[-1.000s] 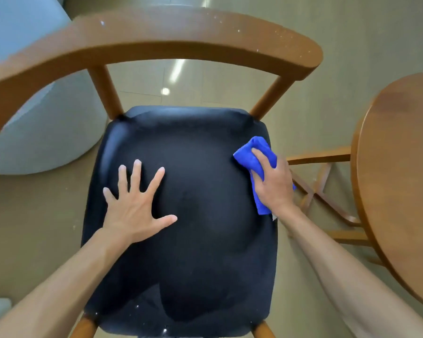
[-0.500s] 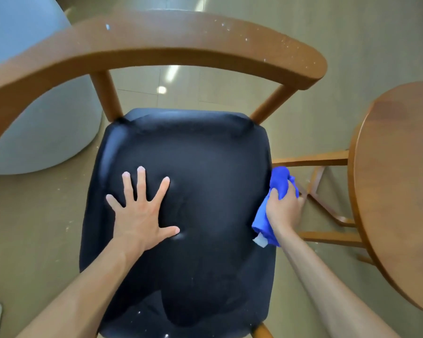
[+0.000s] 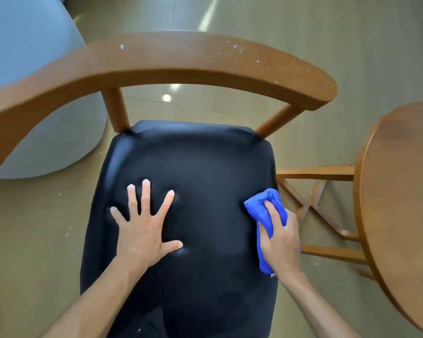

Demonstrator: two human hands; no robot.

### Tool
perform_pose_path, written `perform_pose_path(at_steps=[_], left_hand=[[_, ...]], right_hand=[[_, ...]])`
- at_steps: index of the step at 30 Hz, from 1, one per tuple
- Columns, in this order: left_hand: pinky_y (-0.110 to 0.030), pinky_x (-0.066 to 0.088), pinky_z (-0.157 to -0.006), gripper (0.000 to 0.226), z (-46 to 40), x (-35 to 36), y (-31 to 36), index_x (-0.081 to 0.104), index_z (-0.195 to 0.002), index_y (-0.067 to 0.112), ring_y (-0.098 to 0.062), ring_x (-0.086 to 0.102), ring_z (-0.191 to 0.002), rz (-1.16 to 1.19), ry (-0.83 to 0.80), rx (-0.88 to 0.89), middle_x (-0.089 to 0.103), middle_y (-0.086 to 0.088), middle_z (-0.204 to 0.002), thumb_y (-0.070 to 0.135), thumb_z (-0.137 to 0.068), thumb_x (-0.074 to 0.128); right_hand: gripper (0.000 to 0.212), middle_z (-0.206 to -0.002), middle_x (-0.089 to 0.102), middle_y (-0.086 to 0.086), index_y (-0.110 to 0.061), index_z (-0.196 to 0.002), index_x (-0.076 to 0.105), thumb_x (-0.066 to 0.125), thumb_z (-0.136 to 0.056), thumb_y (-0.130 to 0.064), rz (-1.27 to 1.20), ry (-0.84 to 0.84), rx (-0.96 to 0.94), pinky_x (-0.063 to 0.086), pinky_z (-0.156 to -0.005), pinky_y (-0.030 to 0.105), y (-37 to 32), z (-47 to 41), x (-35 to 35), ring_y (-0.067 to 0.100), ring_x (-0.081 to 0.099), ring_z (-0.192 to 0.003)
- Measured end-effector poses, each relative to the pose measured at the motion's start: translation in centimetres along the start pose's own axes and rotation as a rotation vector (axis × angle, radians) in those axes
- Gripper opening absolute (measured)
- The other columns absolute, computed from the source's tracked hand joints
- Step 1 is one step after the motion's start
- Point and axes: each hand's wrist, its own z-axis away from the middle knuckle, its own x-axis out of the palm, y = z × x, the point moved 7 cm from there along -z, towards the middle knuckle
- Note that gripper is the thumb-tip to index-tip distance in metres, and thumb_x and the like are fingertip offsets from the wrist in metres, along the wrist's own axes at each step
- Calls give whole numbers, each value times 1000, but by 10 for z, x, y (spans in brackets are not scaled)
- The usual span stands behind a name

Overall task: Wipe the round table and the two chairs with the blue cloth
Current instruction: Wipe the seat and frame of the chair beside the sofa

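Observation:
A wooden chair with a curved backrest (image 3: 171, 62) and a black padded seat (image 3: 200, 167) stands right below me. My left hand (image 3: 144, 228) lies flat on the seat's left half, fingers spread, holding nothing. My right hand (image 3: 280, 240) presses the bunched blue cloth (image 3: 261, 208) onto the seat's right edge. The round wooden table (image 3: 401, 203) fills the right side; only part of its top shows. A second chair is not in view.
The table's wooden legs and crossbars (image 3: 315, 211) stand close to the chair's right side. A large pale grey rounded object (image 3: 34, 93) sits on the floor at the upper left. White specks dot the backrest and the beige floor (image 3: 34, 240).
My right hand slid the cloth back along the seat's right side and off its edge, then returned it onto the seat. My left hand stayed flat on the seat.

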Motion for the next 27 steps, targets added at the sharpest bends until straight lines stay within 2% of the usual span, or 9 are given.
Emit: perform_pose_path(at_steps=[3, 6, 13, 17, 19, 21, 23, 25, 27], left_hand=[[-71, 21, -103, 122, -2, 2, 0, -18, -148, 39, -45, -28, -138, 0, 14, -4, -35, -17, -151, 88, -59, 51], [-72, 21, -103, 123, -3, 3, -1, -18, -148, 39, -46, -27, -138, -10, 15, -1, -35, -17, -151, 88, -59, 51], [-68, 20, -107, 118, 4, -6, -3, -16, -147, 43, -40, -24, -142, 41, 2, 23, -30, -12, -154, 83, -63, 57], [-55, 19, -115, 107, 12, -12, -22, -10, -150, 40, -34, -20, -145, 19, -41, 118, -28, -7, -156, 70, -75, 61], [-52, 19, -116, 100, 24, -9, -37, -9, -151, 39, -32, -18, -146, 1, -57, 123, -26, -6, -157, 62, -82, 61], [-51, 22, -115, 93, 37, -3, -46, -8, -151, 39, -31, -18, -146, -3, -63, 103, -26, -5, -157, 58, -87, 56], [-49, 21, -116, 86, 47, 3, -48, -8, -151, 37, -30, -18, -146, 7, -52, 97, -26, -6, -157, 57, -91, 50], [-48, 20, -116, 84, 49, 4, -49, -6, -151, 37, -29, -18, -146, 43, -38, 108, -24, -5, -158, 56, -92, 49], [-48, 22, -117, 84, 47, 4, -52, -1, -152, 39, -26, -18, -146, 124, -43, 116, -22, -2, -159, 54, -90, 54]], right_hand=[[47, -119, 45, 11, -29, -137, 46, 56, -91, -20, -52, 137, 257, 28, -83, 21, -3, -53, 5, 28, 44, -110], [48, -127, 43, 23, -23, -140, 43, 50, -93, -21, 63, 159, 272, 40, -92, 41, -30, -89, 13, 41, 47, -110], [61, -115, 52, 17, -21, -125, 60, 64, -66, -5, 192, -158, -507, 46, -60, 36, -103, 98, 59, 31, 50, -67], [53, -111, 59, 15, -28, -122, 60, 52, -75, -4, 201, -447, -1033, 45, -61, 31, -81, 166, 50, 27, 50, -66], [50, -105, 64, 15, -29, -118, 65, 58, -76, -3, 203, -455, -1130, 44, -61, 32, -84, 132, 35, 28, 52, -66], [47, -105, 64, 19, -24, -115, 69, 69, -73, -2, 224, -285, -974, 47, -61, 37, -91, 66, 24, 33, 54, -67], [48, -117, 56, 24, -21, -126, 62, 68, -81, -9, 263, -97, -584, 49, -71, 47, -91, -8, 17, 41, 54, -81], [49, -128, 44, 22, -23, -139, 48, 57, -91, -21, 250, -37, -201, 43, -88, 50, -82, -46, 19, 44, 48, -101], [49, -128, 43, 22, -21, -140, 46, 55, -92, -22, 230, -33, -97, 41, -88, 48, -94, -31, 31, 42, 47, -102]])
